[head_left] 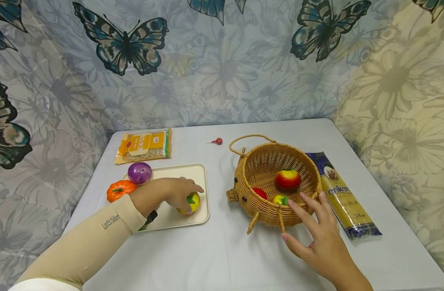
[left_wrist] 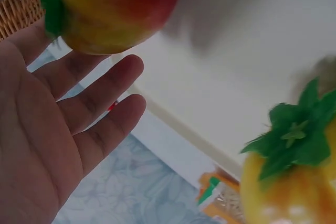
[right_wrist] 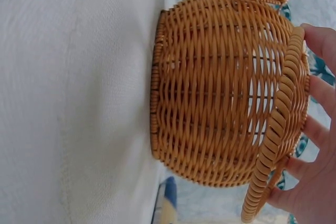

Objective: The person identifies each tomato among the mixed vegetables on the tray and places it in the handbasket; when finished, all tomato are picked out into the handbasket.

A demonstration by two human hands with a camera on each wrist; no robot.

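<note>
My left hand (head_left: 179,195) is over the cream tray (head_left: 206,194), its fingers and thumb around a yellow-red fruit (left_wrist: 121,3) with a green leafy cap. In the left wrist view, a second yellow fruit (left_wrist: 294,187) with a green star-shaped cap lies on the tray. My right hand (head_left: 316,238) has its fingers spread and nearly straight at the near rim of the wicker basket (head_left: 258,206), touching the rim and the handle (right_wrist: 275,124). Inside the basket are a red-yellow fruit (head_left: 288,179), a red one (head_left: 259,193) and a yellow-green one (head_left: 280,199).
A purple round vegetable (head_left: 139,173) and an orange pumpkin (head_left: 120,190) are at the tray's left. Behind are an orange grain bag (head_left: 144,146) and a red lollipop (head_left: 218,141). Right of the basket lies a blue-and-gold pasta pack (head_left: 345,198). My sleeve partly hides a black-and-green item (head_left: 151,217).
</note>
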